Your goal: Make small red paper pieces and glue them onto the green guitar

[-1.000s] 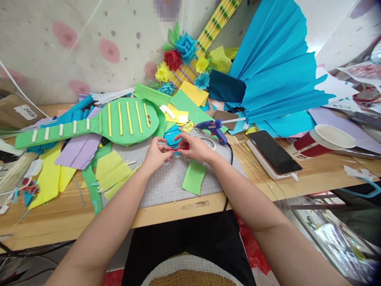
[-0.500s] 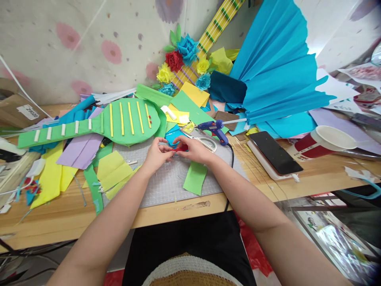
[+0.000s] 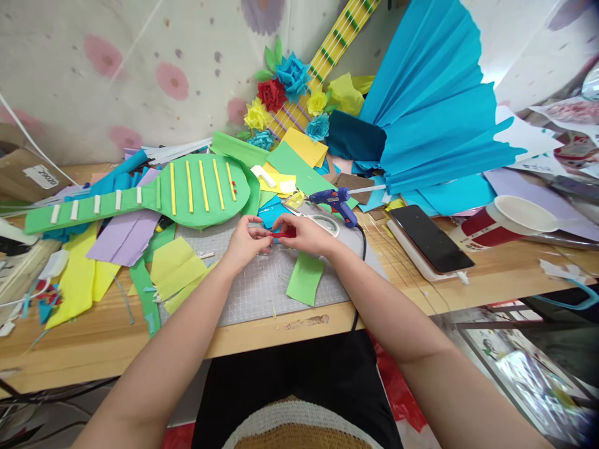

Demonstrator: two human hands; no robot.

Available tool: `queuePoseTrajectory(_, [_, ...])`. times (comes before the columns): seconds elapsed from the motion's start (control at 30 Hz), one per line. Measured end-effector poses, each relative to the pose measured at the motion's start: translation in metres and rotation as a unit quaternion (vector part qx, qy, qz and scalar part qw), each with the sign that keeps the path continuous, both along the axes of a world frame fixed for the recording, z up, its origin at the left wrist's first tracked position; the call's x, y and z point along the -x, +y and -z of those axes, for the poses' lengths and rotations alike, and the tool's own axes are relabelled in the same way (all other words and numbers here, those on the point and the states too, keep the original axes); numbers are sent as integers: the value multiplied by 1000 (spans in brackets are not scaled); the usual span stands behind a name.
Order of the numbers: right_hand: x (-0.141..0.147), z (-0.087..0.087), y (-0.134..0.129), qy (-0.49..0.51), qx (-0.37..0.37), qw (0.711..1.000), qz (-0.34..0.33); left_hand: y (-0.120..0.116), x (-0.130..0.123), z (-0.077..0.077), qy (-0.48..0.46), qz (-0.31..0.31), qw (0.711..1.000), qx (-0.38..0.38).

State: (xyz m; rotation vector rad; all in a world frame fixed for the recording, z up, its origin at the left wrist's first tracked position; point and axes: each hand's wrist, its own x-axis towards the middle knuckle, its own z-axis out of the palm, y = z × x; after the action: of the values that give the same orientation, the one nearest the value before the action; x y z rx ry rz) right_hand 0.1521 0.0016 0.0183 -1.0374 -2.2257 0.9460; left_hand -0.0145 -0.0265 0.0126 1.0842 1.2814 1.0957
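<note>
Above the grey cutting mat (image 3: 253,293), my left hand (image 3: 248,243) and my right hand (image 3: 304,234) meet fingertip to fingertip. Both pinch a small strip of red paper (image 3: 284,235), partly hidden by the fingers. White-handled scissors (image 3: 330,226) lie just beyond my right hand, beside a blue hot glue gun (image 3: 337,202). A piece of green paper (image 3: 305,279) rests on the mat below my right wrist. To the left is a green paper instrument (image 3: 203,190) with yellow strips across its round body and white ones along its neck.
Yellow paper (image 3: 178,268) and purple paper (image 3: 122,237) lie at left. Behind stands a yellow paper guitar (image 3: 322,62) with paper flowers, beside a large blue crepe sheet (image 3: 435,112). On the right are a phone (image 3: 431,238) and a paper cup (image 3: 505,221). A cord runs from the glue gun over the table edge.
The fingers have shifted slightly, and more of the red paper shows between them. The whole view has moved a little; the other things stay in place.
</note>
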Motion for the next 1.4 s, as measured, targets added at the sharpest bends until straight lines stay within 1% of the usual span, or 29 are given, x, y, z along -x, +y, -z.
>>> queuePoseTrajectory(0.1, [2, 1, -1, 10, -5, 1000, 11, 1, -1, 1, 2, -9, 1000, -4])
queuePoseTrajectory(0.2, [5, 6, 1, 49, 3, 999, 22, 1, -1, 3, 8, -12, 1000, -4])
queuePoseTrajectory(0.37, [7, 13, 5, 102, 32, 994, 11, 1, -1, 5, 10, -14, 1000, -1])
queuePoseTrajectory(0.53, [5, 9, 4, 106, 55, 993, 6, 1, -1, 5, -6, -16, 1000, 1])
queuePoseTrajectory(0.67, [3, 6, 4, 116, 69, 991, -12, 0, 0, 1, -27, -3, 1000, 12])
queuePoseTrajectory(0.8, [2, 6, 4, 128, 68, 989, -30, -1, 1, -1, -30, 9, 999, 24])
queuePoseTrajectory(0.93, [2, 5, 4, 124, 53, 990, -36, -1, 1, 1, -17, 16, 999, 23])
queuePoseTrajectory(1.1, [1, 4, 3, 103, 30, 994, -27, 0, 1, 4, 30, 37, 999, 13])
queuePoseTrajectory(1.17, [1, 4, 3, 93, 21, 995, -25, 0, 2, 6, 51, 46, 998, -6])
queuePoseTrajectory(1.23, [1, 3, 2, 91, 17, 996, -21, 0, 2, 7, 70, 36, 996, -36])
queuePoseTrajectory(1.3, [1, 2, 2, 95, 15, 995, -10, 0, 1, 7, 72, 13, 995, -62])
queuePoseTrajectory(1.4, [1, 2, 2, 103, 21, 995, 0, 0, -1, 7, 41, -3, 997, -63])
